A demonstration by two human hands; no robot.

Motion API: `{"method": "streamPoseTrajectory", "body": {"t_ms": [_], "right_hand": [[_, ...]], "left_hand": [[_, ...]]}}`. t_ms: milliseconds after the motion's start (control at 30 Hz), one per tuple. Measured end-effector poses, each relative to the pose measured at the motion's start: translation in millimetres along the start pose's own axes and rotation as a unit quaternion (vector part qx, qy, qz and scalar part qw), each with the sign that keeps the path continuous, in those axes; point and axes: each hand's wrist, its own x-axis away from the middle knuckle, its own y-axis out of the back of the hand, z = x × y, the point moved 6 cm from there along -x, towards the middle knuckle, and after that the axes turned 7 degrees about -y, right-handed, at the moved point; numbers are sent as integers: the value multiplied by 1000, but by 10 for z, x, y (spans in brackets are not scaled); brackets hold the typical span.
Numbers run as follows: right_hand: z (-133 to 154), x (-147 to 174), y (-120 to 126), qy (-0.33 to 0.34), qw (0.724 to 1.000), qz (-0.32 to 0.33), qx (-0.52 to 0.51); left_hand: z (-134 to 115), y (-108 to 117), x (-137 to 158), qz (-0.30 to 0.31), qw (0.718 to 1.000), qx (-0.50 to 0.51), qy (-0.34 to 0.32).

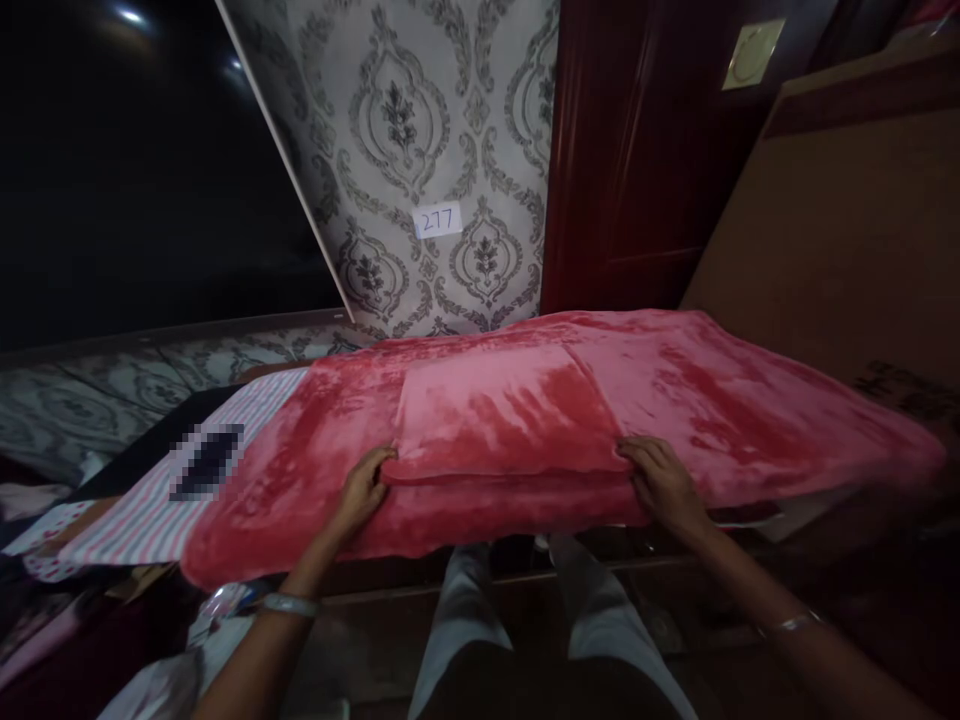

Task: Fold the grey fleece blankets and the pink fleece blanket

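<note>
A red plush blanket (720,400) lies spread over a low, long surface in front of me. At its middle a rectangular folded part (510,400) lies on top, its near edge toward me. My left hand (364,487) pinches the near left corner of this fold, fingers closed on the fabric. The near right corner is gripped by my right hand (664,482), thumb underneath and fingers bent over the edge. Darker and lighter streaks show in the pile. What lies under the blanket is mostly hidden.
A striped cloth (150,510) sticks out at the left, with a pixelated dark patch on it. A large dark screen (150,180) hangs at the upper left. A cardboard box (847,240) leans at the right. Clothes and bags (157,690) crowd the lower left.
</note>
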Motion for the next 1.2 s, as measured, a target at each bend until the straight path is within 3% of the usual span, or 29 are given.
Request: {"method": "streamPoseTrajectory", "body": {"t_ms": [133, 233, 300, 400, 500, 633, 767, 867, 967, 1067, 1200], "right_hand": [[53, 2, 165, -14, 1000, 13, -23], [219, -156, 281, -39, 999, -25, -16], [463, -426, 230, -50, 999, -18, 4], [954, -976, -117, -13, 994, 99, 52], [1198, -1436, -501, -13, 975, 195, 102], [974, -1613, -870, -63, 953, 253, 152], [731, -1504, -1045, -63, 954, 240, 169], [695, -1575, -1031, -68, 958, 239, 140], [511, -1886, -834, -181, 957, 201, 108], [167, -2235, -615, -303, 934, 147, 117], [-243, -2504, -647, -385, 902, 160, 114]], "left_hand": [[-39, 214, -68, 32, 996, 69, 50], [-186, 398, -234, -14, 997, 41, 65], [-457, 397, -465, -41, 999, -17, 26], [-990, 81, -900, 13, 994, -99, -46], [-1301, -363, -1211, 102, 979, -173, -42], [-1211, -805, -1239, 162, 958, -236, 1], [-1015, -993, -1106, 122, 952, -277, -31], [-947, -1039, -1072, 100, 949, -295, -52], [-941, -1044, -1082, 82, 946, -305, -68], [-936, -1047, -1085, 80, 945, -308, -69], [-931, -1050, -1069, 81, 948, -301, -68]]}}
